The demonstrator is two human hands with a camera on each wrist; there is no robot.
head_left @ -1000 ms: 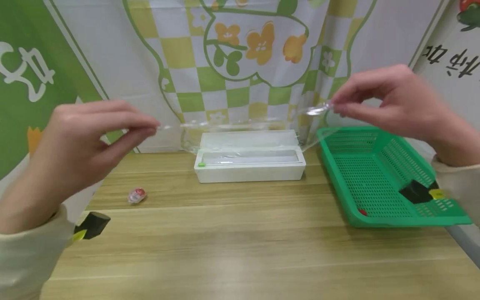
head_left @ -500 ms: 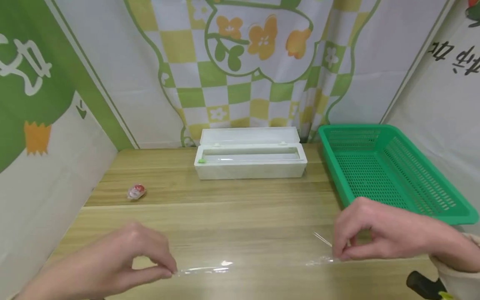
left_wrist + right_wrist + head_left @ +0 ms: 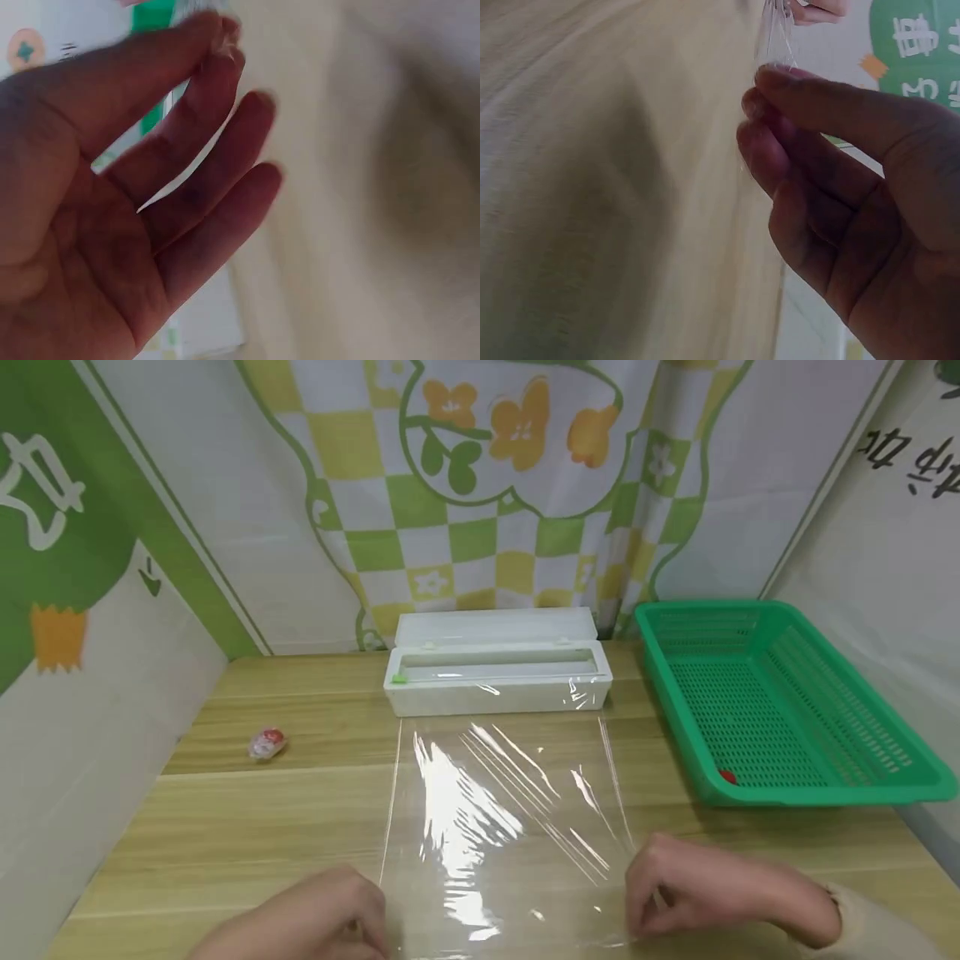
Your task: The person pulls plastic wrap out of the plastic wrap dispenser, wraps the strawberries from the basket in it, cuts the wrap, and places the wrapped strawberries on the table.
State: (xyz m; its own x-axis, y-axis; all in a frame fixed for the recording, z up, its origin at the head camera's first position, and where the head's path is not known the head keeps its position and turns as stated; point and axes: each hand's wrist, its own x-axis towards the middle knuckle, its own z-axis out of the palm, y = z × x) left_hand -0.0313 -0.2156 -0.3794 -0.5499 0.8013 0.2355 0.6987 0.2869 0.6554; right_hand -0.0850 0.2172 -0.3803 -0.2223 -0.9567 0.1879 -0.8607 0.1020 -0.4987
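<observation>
A clear sheet of plastic wrap [image 3: 480, 827] stretches from the white wrap dispenser box [image 3: 498, 697] toward the front of the table. My left hand [image 3: 315, 918] pinches its near left corner; in the left wrist view thumb and forefinger meet on the film while the other fingers of the left hand [image 3: 150, 195] extend loosely. At the near right corner my right hand [image 3: 697, 889] pinches the wrap. The right wrist view shows gathered film [image 3: 776, 37] at the thumb and fingertips of the right hand [image 3: 847, 180]. The dispenser's lid [image 3: 495, 627] stands raised at the back.
A small wrapped red-and-white candy [image 3: 267, 744] lies on the wooden table [image 3: 247, 827] at the left. On the right stands a green plastic basket [image 3: 678, 727] with a small red item [image 3: 727, 776] inside. A patterned curtain [image 3: 480, 539] hangs behind the dispenser.
Both hands have come down and toward the table's front edge, drawing the wrap out from the dispenser. The film, first held up in the air, now spans the table between box and hands.
</observation>
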